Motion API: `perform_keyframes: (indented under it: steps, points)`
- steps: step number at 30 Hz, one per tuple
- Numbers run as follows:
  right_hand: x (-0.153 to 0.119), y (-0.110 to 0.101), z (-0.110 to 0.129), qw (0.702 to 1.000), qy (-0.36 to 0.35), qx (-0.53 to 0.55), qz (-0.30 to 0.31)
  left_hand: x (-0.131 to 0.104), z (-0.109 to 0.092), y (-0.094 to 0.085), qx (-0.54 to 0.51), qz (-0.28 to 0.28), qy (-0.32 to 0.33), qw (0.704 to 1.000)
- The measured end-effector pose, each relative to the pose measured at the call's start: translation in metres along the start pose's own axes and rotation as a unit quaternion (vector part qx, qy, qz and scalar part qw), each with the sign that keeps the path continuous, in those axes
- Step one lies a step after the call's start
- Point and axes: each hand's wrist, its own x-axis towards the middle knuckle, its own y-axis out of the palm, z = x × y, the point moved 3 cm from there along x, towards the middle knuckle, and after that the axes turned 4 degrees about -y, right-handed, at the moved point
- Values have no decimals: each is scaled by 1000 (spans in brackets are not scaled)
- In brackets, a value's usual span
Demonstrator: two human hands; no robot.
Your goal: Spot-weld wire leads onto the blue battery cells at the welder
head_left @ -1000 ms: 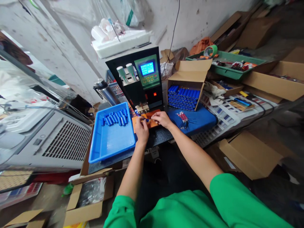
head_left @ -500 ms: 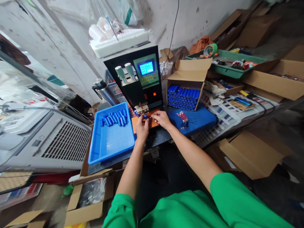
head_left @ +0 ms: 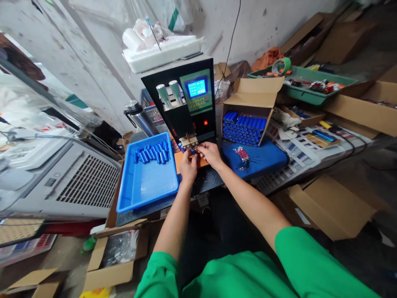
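My left hand (head_left: 188,169) is closed around a blue cylindrical battery cell (head_left: 194,151), only part of which shows between the fingers. The cell is right at the electrode head (head_left: 188,141) of a black spot welder (head_left: 203,118); whether they touch I cannot tell. Fingers of my right hand (head_left: 210,154) are pinched together beside the cell, and what they hold is too small to make out. Under both hands lies an orange board (head_left: 203,162). To the left, a blue tray (head_left: 141,186) contains several blue cells (head_left: 151,153) lying in a cluster.
An open cardboard box (head_left: 257,89) packed with blue cells stands right of the welder. In front of it, a bundle of short red and black wires (head_left: 242,157) lies on a blue surface (head_left: 266,159). A steel flask (head_left: 141,118) is behind the tray. Farther right sits a green tray (head_left: 310,93).
Both hands have moved the cell closer in to the welder's electrode head. My right fingers are now nearer the cell. The whole view has shifted slightly.
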Motion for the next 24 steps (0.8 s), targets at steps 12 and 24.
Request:
perform_keyframes:
  steps: [12,24]
  points:
    - [6,6,-5,994,-63,-87,15,-2,-1,0,42,-11,-19,999]
    - [3,8,-4,984,-61,-166,-19,-4,-3,0,70,-11,-18,997]
